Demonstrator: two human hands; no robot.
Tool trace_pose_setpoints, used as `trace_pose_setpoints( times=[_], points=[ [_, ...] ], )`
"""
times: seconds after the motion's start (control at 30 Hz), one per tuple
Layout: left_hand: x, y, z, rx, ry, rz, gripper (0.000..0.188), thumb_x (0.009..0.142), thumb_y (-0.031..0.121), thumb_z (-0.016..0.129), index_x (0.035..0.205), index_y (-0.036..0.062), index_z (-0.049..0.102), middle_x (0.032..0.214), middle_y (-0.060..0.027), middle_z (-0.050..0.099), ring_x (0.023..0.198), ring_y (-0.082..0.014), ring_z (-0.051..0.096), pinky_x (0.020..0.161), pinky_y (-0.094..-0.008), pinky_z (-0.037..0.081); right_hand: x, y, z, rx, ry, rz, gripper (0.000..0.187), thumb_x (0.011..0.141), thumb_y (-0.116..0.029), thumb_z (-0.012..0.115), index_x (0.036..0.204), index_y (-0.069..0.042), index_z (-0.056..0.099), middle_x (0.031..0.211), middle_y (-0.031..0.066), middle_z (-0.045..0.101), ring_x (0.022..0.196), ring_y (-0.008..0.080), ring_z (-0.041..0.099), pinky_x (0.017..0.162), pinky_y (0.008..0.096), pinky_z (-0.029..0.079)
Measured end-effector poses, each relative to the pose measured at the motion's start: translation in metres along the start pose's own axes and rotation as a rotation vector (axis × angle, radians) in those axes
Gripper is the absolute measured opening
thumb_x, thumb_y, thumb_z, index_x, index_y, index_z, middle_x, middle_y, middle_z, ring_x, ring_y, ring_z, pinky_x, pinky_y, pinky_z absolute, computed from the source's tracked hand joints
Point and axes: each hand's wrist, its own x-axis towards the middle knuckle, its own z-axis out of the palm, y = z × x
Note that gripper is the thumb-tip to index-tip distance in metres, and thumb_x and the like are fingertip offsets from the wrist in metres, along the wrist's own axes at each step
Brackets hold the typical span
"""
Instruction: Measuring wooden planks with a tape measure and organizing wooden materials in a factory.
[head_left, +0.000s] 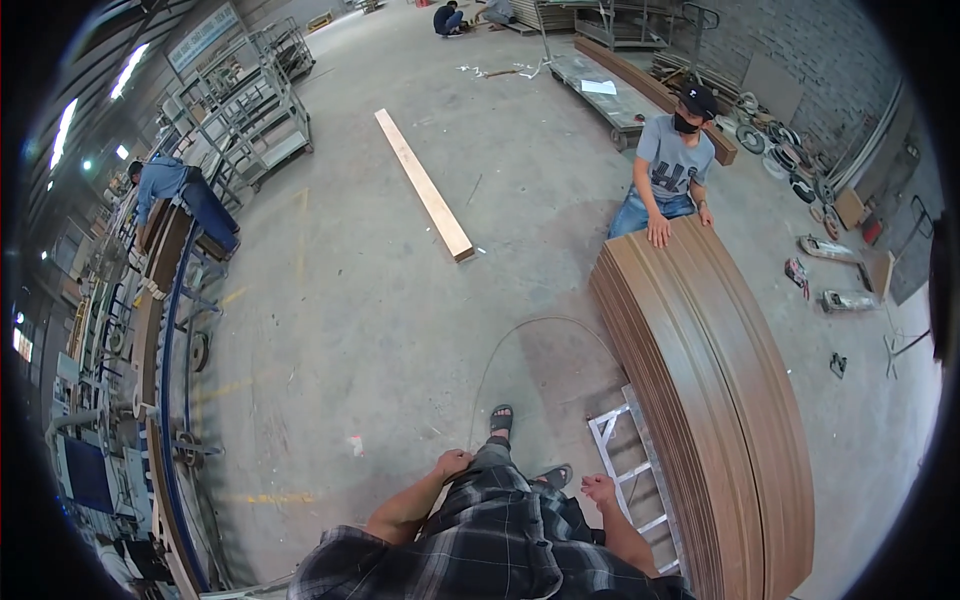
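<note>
My left hand [453, 462] is closed beside the thigh of my grey trousers; whatever its fingers may hold is hidden. A thin cord [497, 362] curves over the floor from close to that hand toward the stack of brown panels [700, 400] on my right. My right hand [600, 488] hangs in front of me with bent, parted fingers and nothing in them. It is nearest to a metal ladder-like frame [650, 490] lying along the stack's left side, apart from it. The long, ribbed, wood-coloured panels are piled many layers high.
At the stack's far end a co-worker [675, 160] rests both hands on it. A pale plank [425, 185] lies on the floor ahead. Another person [180, 195] bends over a roller conveyor [170, 400] on the left. Tools [797, 275] and a flat cart [600, 95] stand to the right.
</note>
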Motion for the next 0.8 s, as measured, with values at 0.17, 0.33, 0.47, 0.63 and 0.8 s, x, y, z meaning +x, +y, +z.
trace_pose_setpoints(
  times=[0.17,0.33,0.47,0.63,0.8],
  points=[
    [0.007,-0.003,-0.014,-0.022,0.055,0.037,0.038,0.069,0.038,0.051,0.09,0.0081,0.062,0.093,-0.0159,0.059,0.09,-0.0276,0.056,0.077,-0.0322,0.043,0.016,-0.022,0.008,-0.155,0.025,-0.012,0.013,0.074,-0.011,0.061,0.066,-0.004,0.053,0.059,0.0033,0.055,0.049,0.0104,0.051,0.042,0.0231,0.039],
    [0.006,-0.001,-0.02,-0.018,0.138,0.04,0.037,0.068,0.037,0.051,0.089,0.0086,0.063,0.092,-0.0152,0.06,0.089,-0.0268,0.057,0.076,-0.0314,0.044,0.023,-0.034,0.019,-0.224,-0.043,-0.085,0.011,0.074,-0.012,0.06,0.07,-0.004,0.054,0.06,0.0028,0.055,0.05,0.0102,0.052,0.042,0.0229,0.04],
    [0.006,-0.006,-0.021,-0.099,0.116,0.007,0.037,0.069,0.037,0.049,0.087,0.0076,0.063,0.091,-0.0151,0.06,0.089,-0.0266,0.057,0.076,-0.0317,0.043,0.032,-0.04,0.025,-0.26,-0.032,0.007,0.009,0.069,-0.008,0.063,0.074,-0.003,0.058,0.063,0.0032,0.057,0.051,0.01,0.051,0.042,0.0235,0.041],
    [0.011,-0.015,-0.022,-0.146,0.153,0.012,0.037,0.07,0.037,0.048,0.086,0.0069,0.062,0.09,-0.0158,0.06,0.088,-0.0277,0.057,0.076,-0.0323,0.043,0.043,-0.05,0.032,-0.292,-0.092,-0.073,0.01,0.07,-0.008,0.062,0.076,-0.002,0.058,0.061,0.0029,0.057,0.05,0.0094,0.051,0.042,0.023,0.04],
    [0.016,-0.021,-0.021,-0.16,0.141,0.006,0.038,0.07,0.038,0.048,0.087,0.0062,0.062,0.09,-0.0167,0.06,0.088,-0.0286,0.057,0.076,-0.0329,0.043,0.043,-0.066,0.036,-0.283,-0.165,-0.092,0.009,0.071,-0.008,0.06,0.075,-0.001,0.057,0.06,0.0032,0.056,0.05,0.0093,0.051,0.042,0.0222,0.04]
  ],
)
